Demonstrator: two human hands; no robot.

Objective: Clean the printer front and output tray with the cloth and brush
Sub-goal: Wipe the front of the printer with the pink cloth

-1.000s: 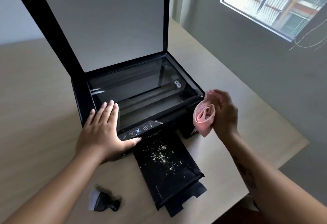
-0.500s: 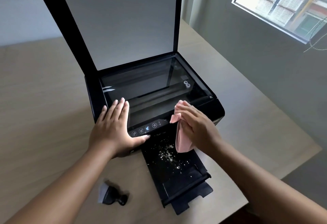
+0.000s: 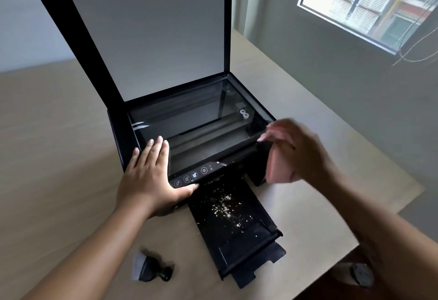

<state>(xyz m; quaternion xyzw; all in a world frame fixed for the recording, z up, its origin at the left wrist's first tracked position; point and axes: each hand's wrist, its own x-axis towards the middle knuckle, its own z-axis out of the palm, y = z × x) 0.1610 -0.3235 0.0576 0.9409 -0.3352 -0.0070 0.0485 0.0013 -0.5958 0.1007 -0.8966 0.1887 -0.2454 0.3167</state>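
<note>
Printer mid-desk, scanner lid raised, glass exposed. Output tray extends toward the desk's near edge, with white crumbs scattered on it. Pink cloth at the printer's front right corner, clutched in the right grip, which is blurred. Left grip released, flat on the front left corner, thumb under the control panel. Brush lies on the desk near its front edge, left of the tray.

Probably home office; printer, desk, window
</note>
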